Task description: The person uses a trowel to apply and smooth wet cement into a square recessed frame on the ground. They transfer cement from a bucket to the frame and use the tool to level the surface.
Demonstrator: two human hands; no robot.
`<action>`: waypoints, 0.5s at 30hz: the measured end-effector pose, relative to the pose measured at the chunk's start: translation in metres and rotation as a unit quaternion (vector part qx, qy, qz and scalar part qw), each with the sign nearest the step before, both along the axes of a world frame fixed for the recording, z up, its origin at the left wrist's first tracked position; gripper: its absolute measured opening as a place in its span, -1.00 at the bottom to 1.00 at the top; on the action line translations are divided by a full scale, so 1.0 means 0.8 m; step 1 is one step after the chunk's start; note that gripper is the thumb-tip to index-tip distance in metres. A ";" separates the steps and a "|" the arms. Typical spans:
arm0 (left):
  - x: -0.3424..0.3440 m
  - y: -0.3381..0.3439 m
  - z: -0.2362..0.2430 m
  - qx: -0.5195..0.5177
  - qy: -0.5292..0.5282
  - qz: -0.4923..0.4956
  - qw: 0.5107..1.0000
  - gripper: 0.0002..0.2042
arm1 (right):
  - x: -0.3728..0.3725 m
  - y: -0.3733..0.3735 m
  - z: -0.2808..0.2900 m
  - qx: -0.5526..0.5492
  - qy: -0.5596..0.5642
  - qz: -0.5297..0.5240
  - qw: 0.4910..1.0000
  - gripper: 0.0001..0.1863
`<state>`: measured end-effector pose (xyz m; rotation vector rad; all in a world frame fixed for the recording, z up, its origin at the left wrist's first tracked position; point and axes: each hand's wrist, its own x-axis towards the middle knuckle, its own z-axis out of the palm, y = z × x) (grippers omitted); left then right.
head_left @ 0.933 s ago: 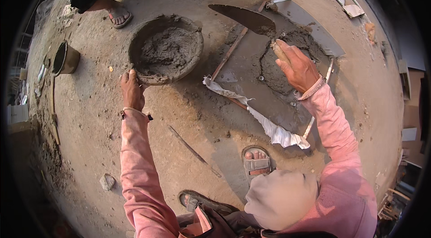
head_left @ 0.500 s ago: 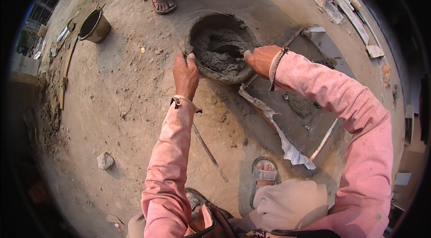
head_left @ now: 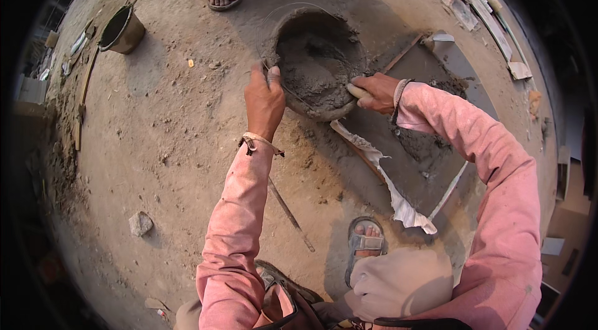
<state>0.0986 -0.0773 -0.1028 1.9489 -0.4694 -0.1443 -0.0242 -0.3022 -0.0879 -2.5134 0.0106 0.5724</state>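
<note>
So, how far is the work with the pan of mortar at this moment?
Done: the round pan already holds grey mortar. In hand: the left hand and the right hand both grip the pan's rim, and it sits on the ground. Left: more mortar lies on the flat board beside it.

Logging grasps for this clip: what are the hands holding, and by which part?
Both hold the round pan of wet mortar by its rim: left hand on the near-left edge, right hand on the right edge.
</note>
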 end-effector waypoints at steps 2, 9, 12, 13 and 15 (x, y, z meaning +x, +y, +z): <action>0.000 0.002 -0.003 0.000 -0.001 -0.001 1.000 -0.77 | 0.003 0.016 -0.002 0.092 0.028 -0.030 0.995 -0.64; 0.005 0.006 -0.012 0.001 -0.036 0.013 0.999 -0.77 | 0.000 0.027 -0.003 0.370 0.198 -0.221 0.880 -0.58; 0.011 0.006 -0.013 -0.002 -0.015 0.020 1.000 -0.76 | -0.002 0.027 -0.001 0.428 0.208 -0.246 0.845 -0.57; 0.014 0.006 -0.014 -0.002 0.002 0.020 1.000 -0.76 | -0.004 0.028 -0.003 0.442 0.209 -0.252 0.835 -0.56; 0.025 0.010 -0.021 -0.023 0.050 0.018 0.998 -0.75 | -0.005 0.028 -0.004 0.464 0.194 -0.250 0.827 -0.56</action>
